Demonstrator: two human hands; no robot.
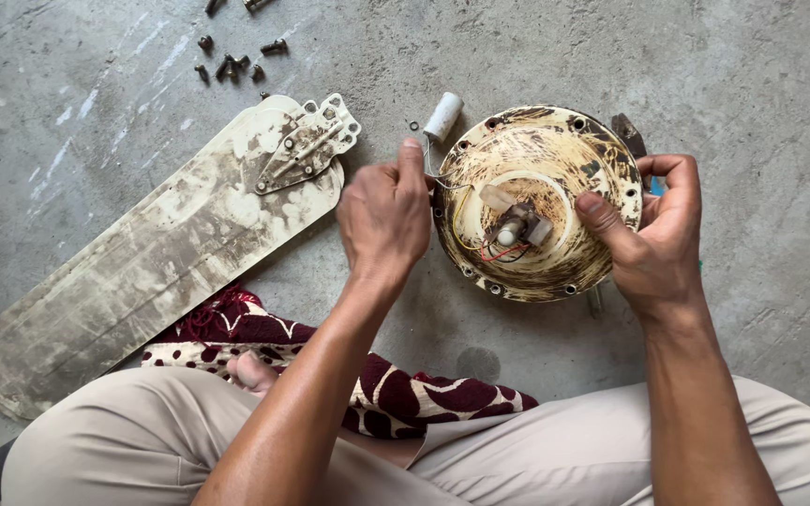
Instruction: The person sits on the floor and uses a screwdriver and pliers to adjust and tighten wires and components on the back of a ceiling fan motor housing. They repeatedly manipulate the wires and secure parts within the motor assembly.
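A round, stained cream ceiling-fan motor housing (536, 150) lies on the concrete floor, with a short shaft (510, 230) and red and yellow wires at its centre. My left hand (384, 217) grips the housing's left rim, thumb up beside thin wires leading to a small white cylinder (442, 116). My right hand (656, 234) holds the right rim, thumb pressed on the top face. A dirty fan blade (142, 272) with its metal bracket (307, 150) lies to the left, apart from both hands.
Several dark screws (234, 64) are scattered on the floor at the upper left. A maroon and cream patterned cloth (396, 389) lies under my crossed legs in beige trousers. A dark tool tip (627, 131) pokes out behind the housing's right side.
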